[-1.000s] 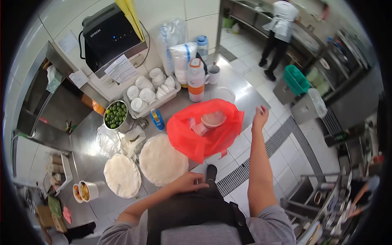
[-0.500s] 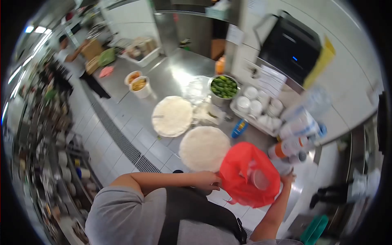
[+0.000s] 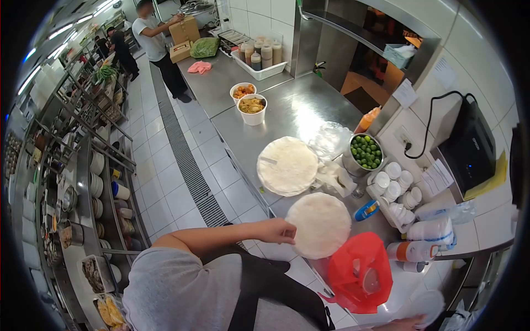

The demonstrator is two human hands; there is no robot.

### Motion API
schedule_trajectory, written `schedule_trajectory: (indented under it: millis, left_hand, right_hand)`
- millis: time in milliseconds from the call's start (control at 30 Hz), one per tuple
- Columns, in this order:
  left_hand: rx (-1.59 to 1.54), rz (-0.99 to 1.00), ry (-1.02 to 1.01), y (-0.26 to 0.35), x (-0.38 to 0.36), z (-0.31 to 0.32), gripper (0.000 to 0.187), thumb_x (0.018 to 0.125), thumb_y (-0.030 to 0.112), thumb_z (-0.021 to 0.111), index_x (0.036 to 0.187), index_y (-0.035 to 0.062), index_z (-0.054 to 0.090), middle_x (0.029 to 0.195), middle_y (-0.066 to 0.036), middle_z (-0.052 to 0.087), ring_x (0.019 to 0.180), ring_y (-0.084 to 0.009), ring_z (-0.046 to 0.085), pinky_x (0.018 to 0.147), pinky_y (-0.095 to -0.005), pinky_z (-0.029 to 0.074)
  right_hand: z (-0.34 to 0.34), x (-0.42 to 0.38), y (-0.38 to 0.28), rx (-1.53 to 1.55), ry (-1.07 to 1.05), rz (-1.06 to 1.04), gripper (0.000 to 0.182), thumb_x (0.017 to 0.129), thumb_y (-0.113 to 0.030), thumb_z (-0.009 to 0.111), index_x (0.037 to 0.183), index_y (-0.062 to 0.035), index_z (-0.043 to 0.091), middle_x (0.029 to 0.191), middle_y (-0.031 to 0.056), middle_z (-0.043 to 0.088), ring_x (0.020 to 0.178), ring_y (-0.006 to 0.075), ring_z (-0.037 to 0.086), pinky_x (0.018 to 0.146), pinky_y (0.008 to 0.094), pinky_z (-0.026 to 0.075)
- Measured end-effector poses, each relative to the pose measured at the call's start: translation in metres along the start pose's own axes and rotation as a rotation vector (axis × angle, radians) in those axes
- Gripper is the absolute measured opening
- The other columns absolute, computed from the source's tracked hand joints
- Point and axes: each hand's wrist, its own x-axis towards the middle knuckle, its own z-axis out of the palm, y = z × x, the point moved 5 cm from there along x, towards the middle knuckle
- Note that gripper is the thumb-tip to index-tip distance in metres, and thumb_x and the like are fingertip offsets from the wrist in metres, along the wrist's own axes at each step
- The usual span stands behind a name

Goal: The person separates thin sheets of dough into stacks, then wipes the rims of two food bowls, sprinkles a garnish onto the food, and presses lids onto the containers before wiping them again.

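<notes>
My left hand (image 3: 280,231) has curled fingers at the near left edge of a flat, round, off-white piece (image 3: 319,225), perhaps flatbread or dough. Whether it touches this round, or holds anything, is hidden. At the lower right, partly out of view, my right hand (image 3: 407,323) grips a clear round plastic container (image 3: 426,307), blurred by motion. Between my hands an open red plastic bag (image 3: 353,278) stands at the counter's edge, with a clear lidded tub (image 3: 371,281) inside. A second off-white round (image 3: 287,167) lies farther along the counter.
On the steel counter (image 3: 221,91) stand two tubs of food (image 3: 253,112), a pot of green limes (image 3: 366,151), a blue tape dispenser (image 3: 366,210) and a tray of white lidded cups (image 3: 395,185). A printer (image 3: 469,149) hangs right. Another person (image 3: 154,41) handles a cardboard box (image 3: 184,30).
My left hand has drawn away from the red bag to the round's edge. My right hand has come down and toward me from beside the bag, now with a clear container. The view has shifted.
</notes>
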Motion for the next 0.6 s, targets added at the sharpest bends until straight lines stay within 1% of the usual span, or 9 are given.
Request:
schedule_trajectory:
  millis: [67,200,233,267,300,333,400,500,600]
  left_hand:
    - [-0.066,0.064,0.043,0.009,-0.013,-0.030,0.023,0.093,0.025,0.070,0.098,0.0040,0.062,0.086,-0.006,0.068,0.080,-0.0166,0.067,0.066,-0.0324,0.053]
    - [-0.262,0.258,0.086,0.023,-0.043,-0.078,0.044,0.091,0.026,0.073,0.128,0.0088,0.056,0.116,-0.005,0.066,0.102,-0.0189,0.065,0.086,-0.0333,0.055]
    - [-0.520,0.384,0.127,0.029,-0.053,-0.095,0.051,0.092,0.024,0.072,0.136,0.0090,0.050,0.122,-0.008,0.063,0.113,-0.0213,0.061,0.090,-0.0356,0.054]
    - [-0.781,0.500,0.173,0.027,-0.064,-0.113,0.059,0.093,0.021,0.070,0.145,0.0092,0.044,0.128,-0.010,0.061,0.123,-0.0237,0.057,0.094,-0.0379,0.054]
    - [-0.783,0.498,0.135,0.018,-0.076,-0.125,0.059,0.093,0.021,0.070,0.145,0.0092,0.044,0.128,-0.010,0.061,0.123,-0.0237,0.057,0.094,-0.0379,0.054]
    - [-1.034,0.412,0.160,-0.001,-0.089,-0.142,0.060,0.095,0.018,0.067,0.148,0.0093,0.039,0.131,-0.012,0.060,0.123,-0.0260,0.058,0.098,-0.0407,0.053]
    - [-1.384,0.245,0.224,-0.043,-0.114,-0.172,0.051,0.099,0.008,0.058,0.146,0.0043,0.040,0.136,-0.017,0.057,0.122,-0.0298,0.060,0.102,-0.0470,0.052]
    - [-1.350,0.194,0.385,-0.097,-0.153,-0.208,0.045,0.100,0.008,0.057,0.142,0.0013,0.044,0.133,-0.019,0.059,0.117,-0.0310,0.062,0.100,-0.0474,0.053]
    - [-1.242,0.105,0.609,-0.147,-0.191,-0.240,0.040,0.100,0.008,0.055,0.139,0.0009,0.049,0.129,-0.019,0.061,0.115,-0.0306,0.064,0.097,-0.0461,0.055]
  right_hand:
    - [-0.014,-0.048,-0.160,0.376,-0.063,0.169,0.040,0.091,-0.015,0.072,0.125,-0.0005,0.057,0.102,0.0152,0.069,0.092,0.0244,0.067,0.078,0.0384,0.058]
    - [-0.016,-0.210,-0.340,0.248,-0.608,0.260,0.057,0.088,-0.006,0.070,0.140,-0.0001,0.047,0.125,0.0129,0.061,0.105,0.0220,0.061,0.079,0.0365,0.057]
    - [0.003,-0.276,-0.291,0.430,-0.897,-0.123,0.057,0.086,-0.003,0.071,0.138,0.0013,0.048,0.132,0.0117,0.057,0.100,0.0199,0.062,0.076,0.0345,0.058]
    - [-0.011,-0.323,-0.410,0.877,-1.035,0.424,0.054,0.085,0.001,0.070,0.135,0.0008,0.050,0.126,0.0100,0.057,0.087,0.0175,0.064,0.069,0.0299,0.057]
    - [-0.010,-0.368,-0.452,0.770,-1.265,0.386,0.053,0.086,0.003,0.069,0.135,-0.0005,0.050,0.114,0.0075,0.057,0.075,0.0146,0.063,0.062,0.0259,0.055]
    - [-0.015,-0.420,-0.479,0.896,-1.458,0.620,0.051,0.089,0.001,0.068,0.135,-0.0019,0.047,0.106,0.0067,0.054,0.071,0.0135,0.062,0.058,0.0256,0.055]
    - [-0.024,-0.476,-0.527,0.863,-1.451,0.561,0.042,0.092,-0.007,0.068,0.128,-0.0043,0.045,0.102,0.0075,0.055,0.067,0.0098,0.057,0.057,0.0231,0.051]
    - [-0.030,-0.558,-0.538,0.684,-1.629,0.690,0.032,0.093,-0.012,0.069,0.116,-0.0066,0.047,0.096,0.0050,0.056,0.068,0.0085,0.054,0.056,0.0199,0.045]
    - [-0.019,-0.622,-0.546,0.752,-1.565,0.818,0.026,0.094,-0.014,0.068,0.106,-0.0067,0.047,0.093,0.0049,0.060,0.071,0.0099,0.055,0.061,0.0221,0.045]
